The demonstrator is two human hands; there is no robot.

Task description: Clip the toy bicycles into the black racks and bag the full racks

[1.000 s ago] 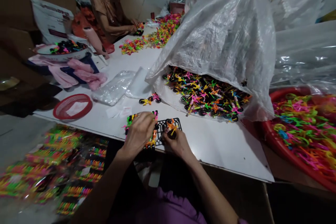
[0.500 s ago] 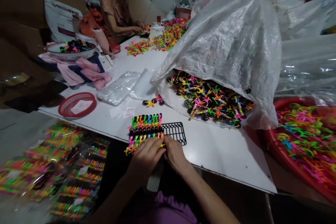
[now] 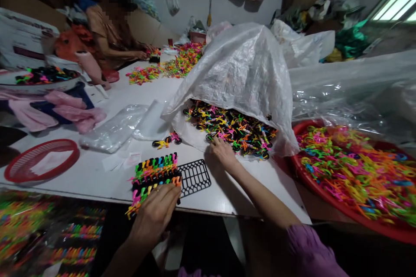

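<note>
My left hand (image 3: 157,207) is closed over the near edge of a black plastic rack (image 3: 196,177), its fingers pressed together beside the lower row. Brightly coloured toy bicycles (image 3: 156,169) stand packed in two rows on the rack's left part; the right part shows bare openwork. Stretched forward, my right hand (image 3: 223,152) has its fingers apart at the near edge of a heap of toy bicycles (image 3: 240,127). Its fingertips touch the heap close to a black wheel, and I see nothing clearly held. The heap spills from a large translucent plastic bag (image 3: 237,65).
Two loose toy bicycles (image 3: 167,140) lie behind the rack. Clear plastic bags (image 3: 113,127) and a red basket (image 3: 73,160) are to the left. A red tub (image 3: 297,156) of coloured parts stands right. Across the table, a person (image 3: 107,30) handles small pieces beside a coloured pile (image 3: 183,60).
My right hand has left the rack and moved forward and right to the heap. My left hand stays on the rack. The view has tilted up and turned right.
</note>
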